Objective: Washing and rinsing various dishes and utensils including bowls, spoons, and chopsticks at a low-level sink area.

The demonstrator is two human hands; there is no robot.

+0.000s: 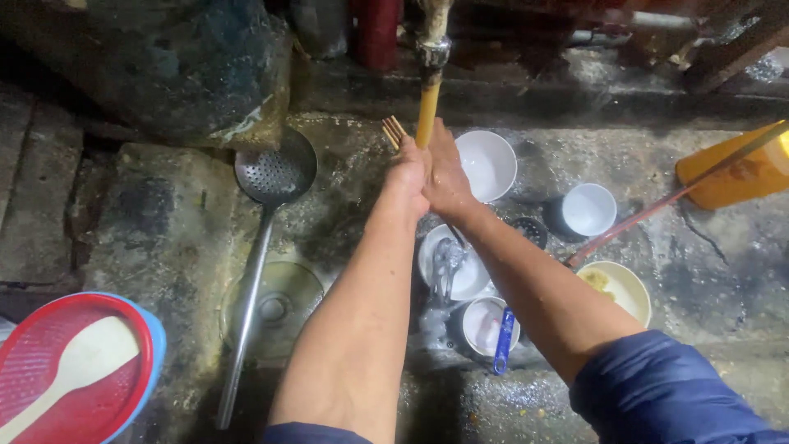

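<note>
bowls (485, 164) crowding right, skimmer (274, 173) left

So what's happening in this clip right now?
A person presses both hands together, left hand and right hand, around a bundle of chopsticks under a tap with a yellowish stream. Below, on the wet concrete floor, sit white bowls, a glass lid and a long metal skimmer. A red basket holding a pale rice paddle is at lower left.
</note>
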